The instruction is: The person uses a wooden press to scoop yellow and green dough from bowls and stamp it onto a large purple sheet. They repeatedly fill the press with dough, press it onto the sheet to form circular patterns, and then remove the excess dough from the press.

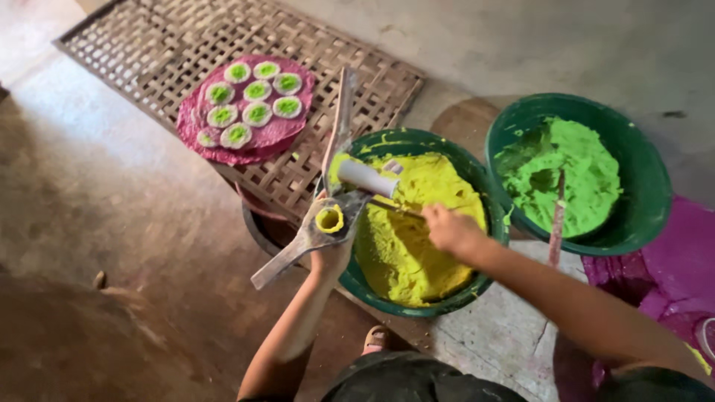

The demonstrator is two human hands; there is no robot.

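Note:
My left hand grips a grey metal tool with long handles and two short tubes: a white tube lying sideways and a round tube mouth packed with yellow paste. My right hand holds a thin stick over the green bowl of yellow paste, its tip near the tool. Farther right stands a second green bowl filled with bright green paste, a stick leaning in it.
A woven bamboo mat lies on the concrete floor at the back left, bearing a magenta disc topped with several white-and-green rounds. Magenta paste sits at the right edge. A dark pot rim shows under the tool.

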